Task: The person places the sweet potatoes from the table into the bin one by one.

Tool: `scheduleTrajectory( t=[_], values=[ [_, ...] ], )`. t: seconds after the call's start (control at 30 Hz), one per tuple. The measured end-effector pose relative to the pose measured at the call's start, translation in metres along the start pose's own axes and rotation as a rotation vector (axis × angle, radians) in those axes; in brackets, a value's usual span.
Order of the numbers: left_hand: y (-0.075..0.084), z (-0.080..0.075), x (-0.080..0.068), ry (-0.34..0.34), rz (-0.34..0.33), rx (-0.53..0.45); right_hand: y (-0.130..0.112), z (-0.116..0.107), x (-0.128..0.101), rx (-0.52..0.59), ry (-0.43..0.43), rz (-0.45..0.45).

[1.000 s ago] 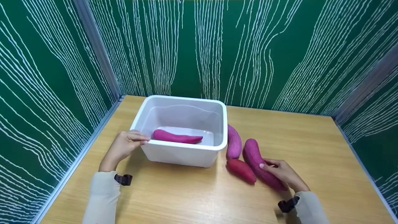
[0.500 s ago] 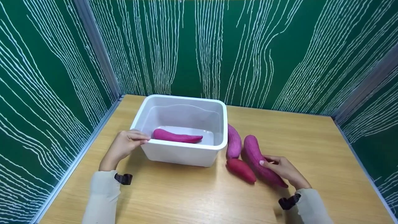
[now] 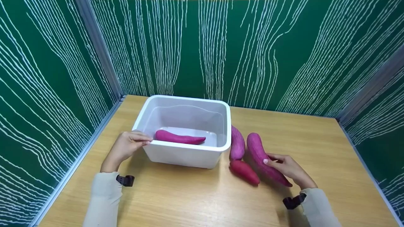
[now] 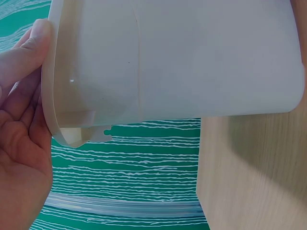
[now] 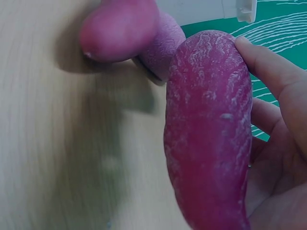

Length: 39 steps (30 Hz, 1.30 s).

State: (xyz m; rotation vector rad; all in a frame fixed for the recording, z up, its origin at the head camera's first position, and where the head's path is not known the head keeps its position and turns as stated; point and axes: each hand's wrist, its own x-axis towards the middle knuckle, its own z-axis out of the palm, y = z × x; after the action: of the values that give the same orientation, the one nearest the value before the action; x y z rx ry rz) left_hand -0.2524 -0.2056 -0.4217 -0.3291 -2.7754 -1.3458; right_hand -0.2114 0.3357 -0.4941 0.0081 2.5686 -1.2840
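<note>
Purple and long, the biggest sweet potato (image 3: 264, 162) lies in the right hand (image 3: 288, 169), whose thumb and fingers curl round its near half. From the right wrist view the thumb lies over the top of the sweet potato (image 5: 211, 134) and the fingers (image 5: 266, 117) sit under its far side, so the hand (image 5: 278, 158) grips it. Its pointed tip reaches toward the front edge of the tabletop (image 3: 315, 142), and its rounded end points toward the back edge. Whether it touches the wood or is just off it, I cannot tell.

Just to its left lie two more: a short red sweet potato (image 3: 244, 171) nearer the front edge, and a paler purple sweet potato (image 3: 237, 143) behind it, lying along the right wall of a white plastic tub (image 3: 186, 154). The red one and the pale one touch end to end.

The tub stands near the back left corner of the tabletop, and a fourth sweet potato (image 3: 180, 138) lies across its floor. The left hand (image 3: 126, 146) holds the tub at its front left corner, thumb on the rim and fingers against the outer wall. The left wrist view shows the thumb (image 4: 29, 48) pressed along the rim of the tub (image 4: 182, 57).
</note>
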Motion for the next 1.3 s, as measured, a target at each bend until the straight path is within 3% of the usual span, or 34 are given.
scheduleTrajectory(
  t=[0.27, 1.3],
  values=[
    [-0.001, 0.001, 0.000, 0.022, 0.084, 0.006, -0.007, -0.004, -0.002, 0.038, -0.015, -0.019],
    [0.000, 0.001, 0.000, 0.012, 0.017, -0.001, -0.041, -0.023, -0.002, -0.012, -0.017, -0.054]
  ],
)
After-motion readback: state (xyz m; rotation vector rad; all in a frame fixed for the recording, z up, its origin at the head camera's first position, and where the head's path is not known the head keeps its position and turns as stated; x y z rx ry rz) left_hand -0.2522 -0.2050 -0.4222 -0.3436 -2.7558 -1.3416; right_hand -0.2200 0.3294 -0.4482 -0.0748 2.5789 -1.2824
